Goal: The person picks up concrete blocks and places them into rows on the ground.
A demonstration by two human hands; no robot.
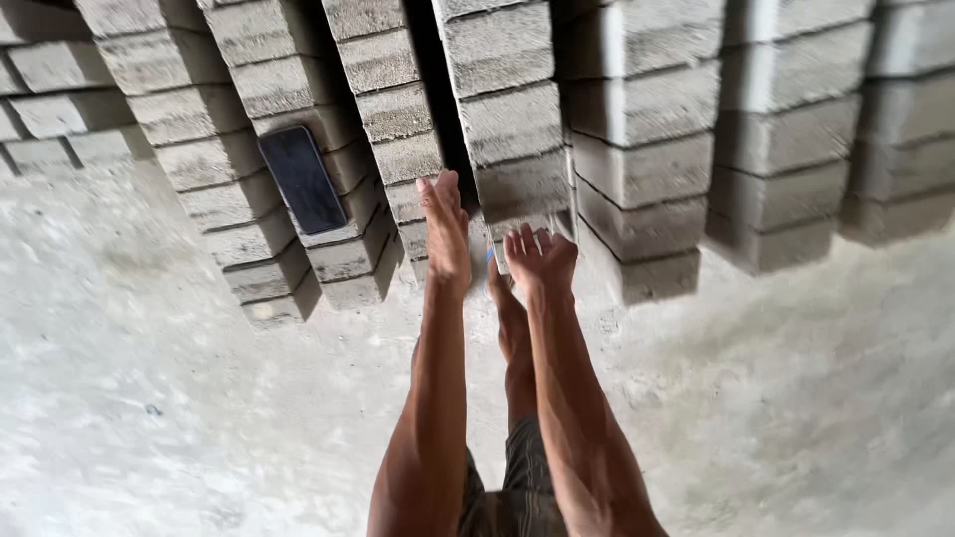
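Observation:
Both my arms stretch forward toward rows of stacked grey concrete blocks (502, 129). My left hand (445, 231) is flat with its fingers straight, its tips near the gap between two stacks, and it holds nothing. Lower down, my right hand (540, 261) has its fingers spread and is empty too, just in front of the lowest block (521, 189) of the middle stack. I cannot tell whether either hand touches a block. My leg and foot (509, 316) show between the two forearms.
A dark phone (301, 179) lies flat on a block stack to the left. More block stacks (786, 149) run along the right. The ground is rough pale concrete floor (179, 378). Dark shorts (517, 487) show at the bottom edge.

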